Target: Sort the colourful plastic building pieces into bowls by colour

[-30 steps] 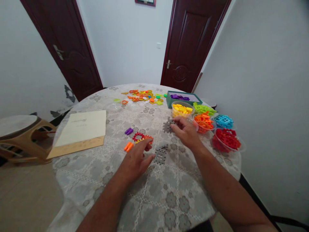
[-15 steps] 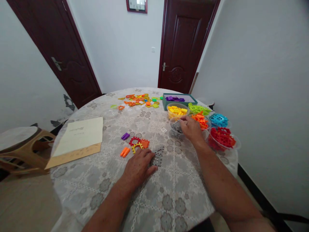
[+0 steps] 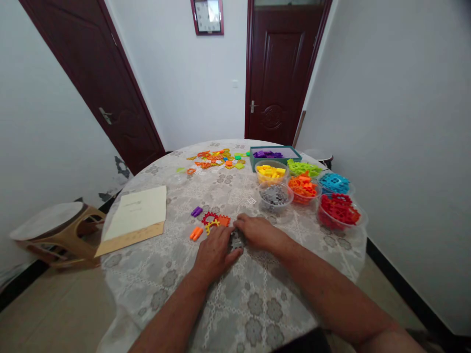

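Grey toothed plastic building pieces (image 3: 237, 240) lie on the table between my two hands, partly covered by them. My left hand (image 3: 217, 250) rests on the cloth, its fingers and thumb closed about the left side of these pieces. At their upper right edge, my right hand (image 3: 259, 233) has its fingertips pinched on a grey piece, mostly hidden. Just beyond my left fingers lie a red toothed piece (image 3: 209, 218), an orange square piece (image 3: 224, 220) and a yellow toothed piece (image 3: 212, 226). Orange sticks (image 3: 196, 233) and purple sticks (image 3: 196, 211) lie to their left.
At right stand tubs of grey pieces (image 3: 275, 195), yellow (image 3: 270, 172), orange (image 3: 303, 187), blue (image 3: 334, 183) and red (image 3: 338, 211). Behind them is a green box (image 3: 253, 163) with purple pieces. Loose pieces (image 3: 215, 159) cover the far side; paper (image 3: 138, 211) lies left.
My right hand has left the tub of grey pieces and come back left and nearer, beside my left hand at the grey pieces. The camera view has tilted slightly up.
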`<action>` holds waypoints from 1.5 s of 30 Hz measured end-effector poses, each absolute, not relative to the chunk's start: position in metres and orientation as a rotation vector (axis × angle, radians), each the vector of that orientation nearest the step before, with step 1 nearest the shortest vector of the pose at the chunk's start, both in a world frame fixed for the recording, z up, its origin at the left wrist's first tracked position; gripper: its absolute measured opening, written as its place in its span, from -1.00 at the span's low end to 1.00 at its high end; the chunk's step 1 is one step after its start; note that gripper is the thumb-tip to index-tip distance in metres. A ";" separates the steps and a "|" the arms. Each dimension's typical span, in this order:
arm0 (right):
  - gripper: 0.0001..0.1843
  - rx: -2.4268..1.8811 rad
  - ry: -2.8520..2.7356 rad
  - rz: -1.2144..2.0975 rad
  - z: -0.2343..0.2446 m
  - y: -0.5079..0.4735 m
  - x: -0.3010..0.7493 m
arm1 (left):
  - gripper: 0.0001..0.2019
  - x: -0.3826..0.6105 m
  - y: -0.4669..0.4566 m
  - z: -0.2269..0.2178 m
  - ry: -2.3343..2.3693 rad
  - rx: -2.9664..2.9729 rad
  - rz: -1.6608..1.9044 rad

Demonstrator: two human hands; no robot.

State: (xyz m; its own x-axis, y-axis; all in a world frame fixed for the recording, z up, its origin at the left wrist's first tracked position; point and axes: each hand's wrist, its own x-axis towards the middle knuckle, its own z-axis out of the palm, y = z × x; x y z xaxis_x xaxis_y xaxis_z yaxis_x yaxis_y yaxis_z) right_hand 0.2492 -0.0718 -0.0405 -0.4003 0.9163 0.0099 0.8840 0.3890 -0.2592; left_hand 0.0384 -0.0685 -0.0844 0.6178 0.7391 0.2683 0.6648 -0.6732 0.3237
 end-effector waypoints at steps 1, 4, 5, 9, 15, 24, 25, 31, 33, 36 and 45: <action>-0.66 -1.673 -2.511 0.316 -0.043 -0.073 0.245 | -0.47 0.038 -0.068 -0.086 1.173 2.655 0.579; -0.71 -1.740 -2.518 0.304 -0.044 -0.073 0.244 | -0.48 0.037 -0.066 -0.090 1.185 2.674 0.598; -0.71 -1.748 -2.510 0.300 -0.042 -0.072 0.246 | -0.50 0.037 -0.065 -0.090 1.184 2.677 0.608; -0.62 -1.762 -2.434 0.263 -0.038 -0.070 0.256 | -0.55 0.037 -0.065 -0.092 1.174 2.655 0.689; -0.79 -1.743 -2.317 0.387 -0.041 -0.064 0.267 | -0.60 0.034 -0.062 -0.096 1.203 2.567 0.730; -0.74 -1.458 -2.106 0.646 -0.051 -0.049 0.264 | -0.67 0.035 -0.063 -0.093 1.189 2.489 0.818; -0.74 -1.409 -2.076 0.692 -0.054 -0.049 0.261 | -0.67 0.035 -0.063 -0.093 1.194 2.492 0.820; -0.70 -1.178 -1.972 0.898 -0.075 -0.043 0.253 | -0.64 0.037 -0.062 -0.093 1.171 2.513 0.855; -0.66 -1.160 -1.937 0.999 -0.079 -0.041 0.256 | -0.64 0.038 -0.062 -0.091 1.160 2.517 0.865; -0.57 -1.149 -1.919 1.093 -0.081 -0.039 0.260 | -0.62 0.040 -0.063 -0.088 1.148 2.520 0.879; -0.44 -1.095 -1.805 1.380 -0.070 -0.043 0.265 | -0.61 0.041 -0.060 -0.092 1.292 2.427 0.895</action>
State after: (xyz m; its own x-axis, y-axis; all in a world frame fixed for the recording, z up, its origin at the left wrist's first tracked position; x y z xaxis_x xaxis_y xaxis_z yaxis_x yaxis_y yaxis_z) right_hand 0.2655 -0.0429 -0.0700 -0.4725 0.8812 -0.0154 0.2457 0.1149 -0.9625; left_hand 0.0407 -0.0600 -0.0923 0.4184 0.8150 0.4009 0.6618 -0.5759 0.4799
